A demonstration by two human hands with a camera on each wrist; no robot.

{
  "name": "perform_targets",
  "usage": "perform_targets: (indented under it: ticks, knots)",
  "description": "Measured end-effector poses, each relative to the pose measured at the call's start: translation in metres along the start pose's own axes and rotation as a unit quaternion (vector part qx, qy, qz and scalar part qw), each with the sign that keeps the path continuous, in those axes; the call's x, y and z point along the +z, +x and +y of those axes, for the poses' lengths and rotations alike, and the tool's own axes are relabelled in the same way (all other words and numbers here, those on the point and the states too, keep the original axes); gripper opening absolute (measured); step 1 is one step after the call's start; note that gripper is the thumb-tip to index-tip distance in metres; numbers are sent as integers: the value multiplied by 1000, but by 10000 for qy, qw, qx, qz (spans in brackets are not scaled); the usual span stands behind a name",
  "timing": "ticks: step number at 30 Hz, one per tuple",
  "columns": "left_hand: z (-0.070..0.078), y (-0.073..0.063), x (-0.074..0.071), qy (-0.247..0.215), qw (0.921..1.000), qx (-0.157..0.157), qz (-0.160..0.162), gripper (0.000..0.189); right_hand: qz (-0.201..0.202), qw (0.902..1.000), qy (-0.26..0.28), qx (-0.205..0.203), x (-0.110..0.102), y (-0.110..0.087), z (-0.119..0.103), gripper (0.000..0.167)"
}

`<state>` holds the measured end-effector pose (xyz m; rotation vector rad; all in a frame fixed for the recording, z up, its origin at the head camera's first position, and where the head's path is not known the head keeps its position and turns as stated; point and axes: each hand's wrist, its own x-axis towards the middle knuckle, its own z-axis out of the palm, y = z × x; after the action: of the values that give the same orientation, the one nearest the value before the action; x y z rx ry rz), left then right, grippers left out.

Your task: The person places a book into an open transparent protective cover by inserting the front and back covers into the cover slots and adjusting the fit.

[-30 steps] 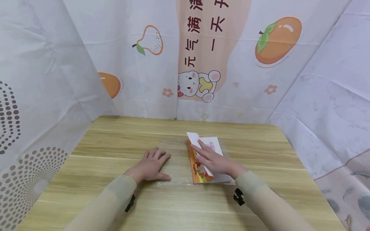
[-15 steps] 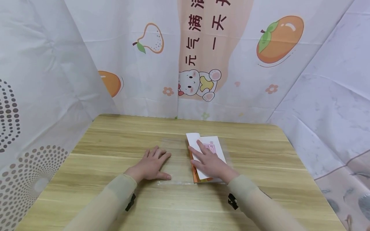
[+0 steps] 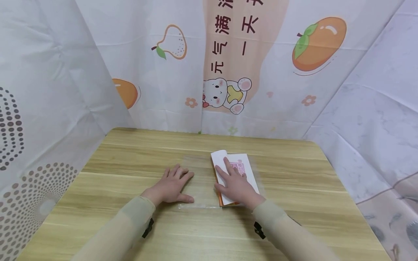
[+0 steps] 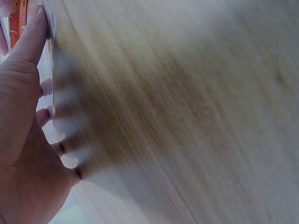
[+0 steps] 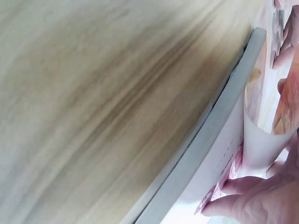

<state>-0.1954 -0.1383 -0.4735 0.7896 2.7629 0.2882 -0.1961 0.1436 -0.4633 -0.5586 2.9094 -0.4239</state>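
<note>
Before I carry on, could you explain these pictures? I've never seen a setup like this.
There is no machine, just a person working bare-handed. The wide picture comes from a head camera looking down; two close ones come from a camera on each wrist. On the pale wood-grain table lies a white paper booklet with pink print and an orange edge; a clear plastic sheet shows either side of it. The left hand rests spread at the sheet's left edge. The right hand lies on the booklet's curled white page. Neither grips anything.

1. Table (image 3: 130, 152): wood-grained, far corners rounded, seen from where I stand.
2. Back cloth (image 3: 281, 116): white, printed with fruit (image 3: 321, 47), flowers (image 3: 191, 102) and sideways lettering (image 3: 222, 24).
3. Left cloth (image 3: 62, 116): white, brown-dotted.
4. Right cloth (image 3: 375, 108): pale, creased.
</note>
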Motion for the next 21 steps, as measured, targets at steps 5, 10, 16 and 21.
perform_targets:
  ticks: [5,10,16,21]
  knots:
    - [-1,1,1,14,10000,0,13,95,48,9998,-142,88,1,0,-4,69]
    - [-1,2,2,30,10000,-11,13,96,84,9995,-256,137,3,0,-7,69]
    - [-1,2,2,55,10000,-30,16,96,84,9983,-534,195,7,-1,-11,68]
    - [-2,3,4,58,10000,-25,39,96,170,9976,-636,201,12,-2,-14,61]
